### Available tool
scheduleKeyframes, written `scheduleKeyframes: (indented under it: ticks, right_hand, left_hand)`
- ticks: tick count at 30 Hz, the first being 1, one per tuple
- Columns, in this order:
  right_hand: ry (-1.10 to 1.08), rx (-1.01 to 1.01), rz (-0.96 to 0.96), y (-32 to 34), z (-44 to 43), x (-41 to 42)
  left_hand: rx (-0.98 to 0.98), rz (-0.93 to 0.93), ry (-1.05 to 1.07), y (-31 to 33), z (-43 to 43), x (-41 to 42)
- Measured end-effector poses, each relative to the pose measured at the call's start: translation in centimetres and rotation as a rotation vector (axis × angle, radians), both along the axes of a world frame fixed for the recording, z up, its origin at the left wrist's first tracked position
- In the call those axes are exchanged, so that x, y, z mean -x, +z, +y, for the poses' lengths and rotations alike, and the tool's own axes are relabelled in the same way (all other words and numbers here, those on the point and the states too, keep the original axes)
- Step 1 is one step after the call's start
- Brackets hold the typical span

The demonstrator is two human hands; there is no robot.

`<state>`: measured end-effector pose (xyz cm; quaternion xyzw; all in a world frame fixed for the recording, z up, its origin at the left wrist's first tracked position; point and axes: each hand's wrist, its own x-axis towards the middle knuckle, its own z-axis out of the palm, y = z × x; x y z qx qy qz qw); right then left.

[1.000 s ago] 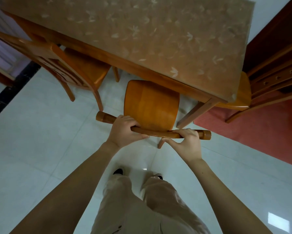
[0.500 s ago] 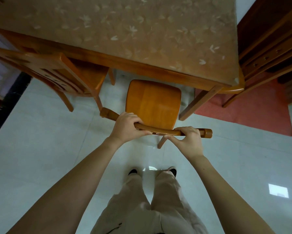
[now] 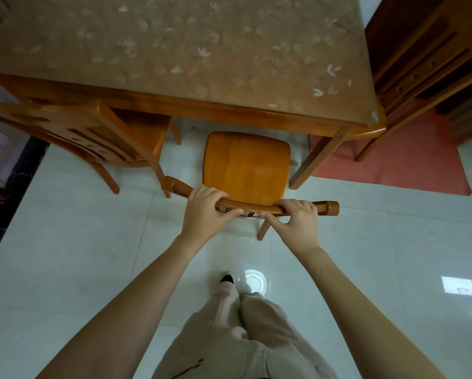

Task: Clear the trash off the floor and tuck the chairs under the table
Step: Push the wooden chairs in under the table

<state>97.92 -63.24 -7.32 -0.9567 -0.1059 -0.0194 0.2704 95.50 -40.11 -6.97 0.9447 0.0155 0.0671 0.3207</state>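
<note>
An orange wooden chair (image 3: 245,165) stands in front of me, its seat's far edge just at the near edge of the wooden table (image 3: 202,110). My left hand (image 3: 206,212) grips the curved top rail of the chair's back on the left. My right hand (image 3: 297,220) grips the same rail on the right. The table top carries a brown leaf-patterned cover. No trash shows on the white tiled floor in this view.
A second wooden chair (image 3: 87,132) stands at the left, its seat partly under the table. A third chair (image 3: 371,129) peeks out at the table's right corner over a red rug (image 3: 409,162). A dark wooden cabinet (image 3: 431,56) fills the upper right.
The view has squared up to the table and moved a little back from it. Both hands keep their grip on the chair's rail, and the seat stays at the table's edge.
</note>
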Motion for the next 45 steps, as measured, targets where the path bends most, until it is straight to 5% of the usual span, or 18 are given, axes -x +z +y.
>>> scheduleKeyframes:
  ticks: [8, 45]
  right_hand:
    - [-0.041, -0.196, 0.065, -1.2, -0.9, -1.7]
    - [-0.070, -0.218, 0.041, -1.3, 2.7, -19.6]
  left_hand:
    - [0.149, -0.044, 0.061, -0.7, -0.4, -1.0]
    - [0.140, -0.068, 0.016, -1.4, 3.4, -19.8]
